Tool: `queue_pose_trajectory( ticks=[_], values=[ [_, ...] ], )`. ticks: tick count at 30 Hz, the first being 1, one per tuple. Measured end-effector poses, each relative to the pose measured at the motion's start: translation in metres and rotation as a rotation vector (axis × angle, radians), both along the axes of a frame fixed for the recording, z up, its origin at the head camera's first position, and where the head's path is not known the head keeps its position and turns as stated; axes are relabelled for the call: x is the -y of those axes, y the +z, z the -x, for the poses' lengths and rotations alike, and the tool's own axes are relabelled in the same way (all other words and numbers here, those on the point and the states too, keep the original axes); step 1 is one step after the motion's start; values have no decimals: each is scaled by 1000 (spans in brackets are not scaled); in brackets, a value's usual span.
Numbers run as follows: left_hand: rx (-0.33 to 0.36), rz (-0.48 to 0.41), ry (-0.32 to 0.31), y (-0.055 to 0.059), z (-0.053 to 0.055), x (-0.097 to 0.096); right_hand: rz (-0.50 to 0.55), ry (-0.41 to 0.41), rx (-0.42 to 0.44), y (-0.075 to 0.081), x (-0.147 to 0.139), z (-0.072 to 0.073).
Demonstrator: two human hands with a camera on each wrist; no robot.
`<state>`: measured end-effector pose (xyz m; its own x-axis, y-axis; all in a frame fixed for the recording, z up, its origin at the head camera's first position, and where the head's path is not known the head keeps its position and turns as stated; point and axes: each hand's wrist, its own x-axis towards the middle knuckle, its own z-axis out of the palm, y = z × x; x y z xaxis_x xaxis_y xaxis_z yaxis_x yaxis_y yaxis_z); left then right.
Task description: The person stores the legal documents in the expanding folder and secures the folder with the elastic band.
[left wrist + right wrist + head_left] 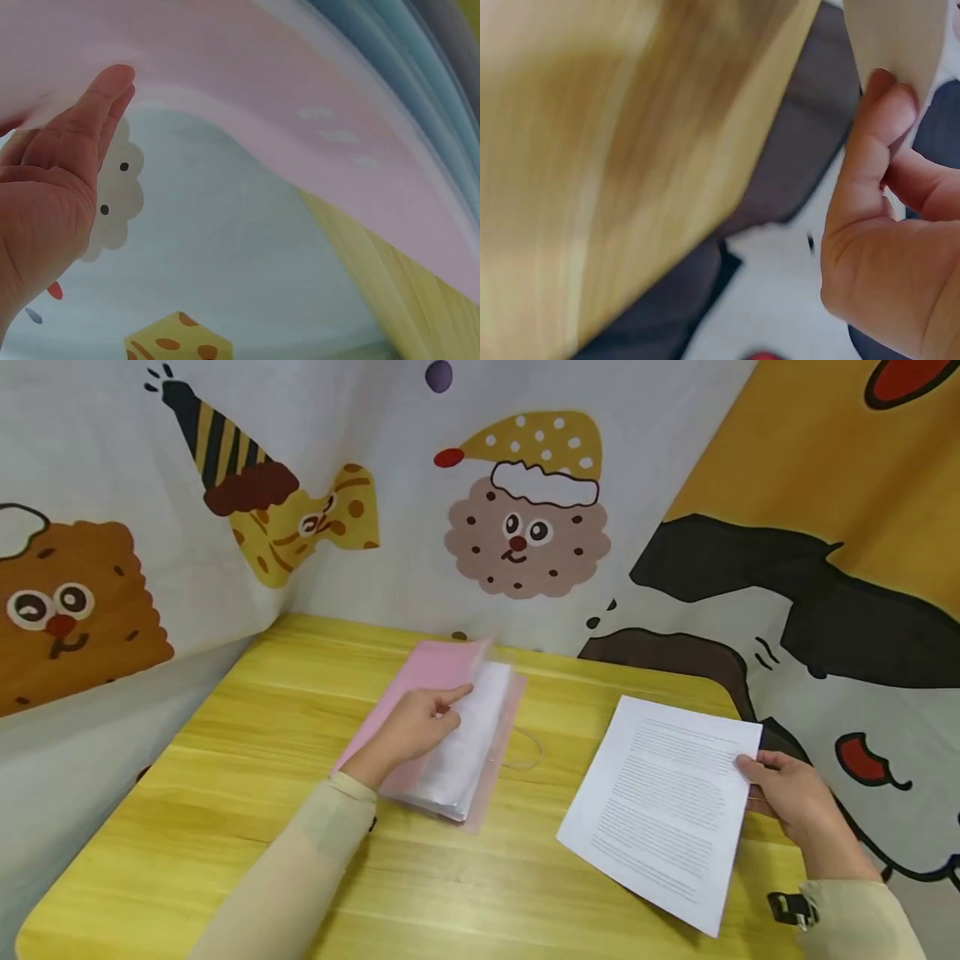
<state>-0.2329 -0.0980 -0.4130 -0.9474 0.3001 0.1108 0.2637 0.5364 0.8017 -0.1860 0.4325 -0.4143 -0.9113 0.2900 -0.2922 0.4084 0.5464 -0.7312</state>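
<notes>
On the table lies a pink folder (447, 664) with its cover lifted over clear sleeves and white pages (467, 727). My left hand (420, 722) is over the folder, its index finger stretched out along the cover's edge. In the left wrist view, straight fingers of the left hand (64, 172) touch the bent pink cover (247, 90). Printed white paper (667, 810) is held by my right hand (798, 797) at its right edge, thumb on top. The right wrist view shows that hand (885, 202) pinching the paper (900, 45); whether it is one sheet or several, I cannot tell.
The yellow wood-grain table (247, 777) runs to a curtain (360, 585) printed with cartoon biscuits behind it. A thin elastic loop (534, 747) sticks out from the folder's right side. The table's right edge (739, 202) passes close to my right hand.
</notes>
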Motion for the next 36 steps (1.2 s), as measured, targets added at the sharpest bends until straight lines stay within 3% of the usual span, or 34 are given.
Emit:
queue_pose_trajectory(
  ticks=[3,6,8,11,16,19,22,26,30,33,36],
  values=[
    [10,-15,-5,-3,0,0,124,-1,-1,-12,23,19],
    [11,-12,-2,-9,0,-2,174,26,33,-25,47,36],
    [23,0,-18,-16,-1,-7,207,43,54,-33,60,44],
    [37,41,-60,-27,-2,-15,342,79,55,-42,73,51],
    [51,80,-88,-37,-3,-23,629,248,53,-51,89,48],
    [59,92,-75,-39,-3,-23,719,348,51,-54,98,44],
    [68,112,-68,-40,-2,-23,780,362,29,-55,107,42],
    [70,132,-74,-39,-3,-25,737,338,102,-56,123,38],
    [54,144,-89,-35,-3,-22,529,346,170,-57,136,32],
    [25,143,-86,-22,0,-14,364,371,147,-56,137,28],
    [-2,124,-81,-4,3,-3,285,401,104,-50,126,26]
  ],
)
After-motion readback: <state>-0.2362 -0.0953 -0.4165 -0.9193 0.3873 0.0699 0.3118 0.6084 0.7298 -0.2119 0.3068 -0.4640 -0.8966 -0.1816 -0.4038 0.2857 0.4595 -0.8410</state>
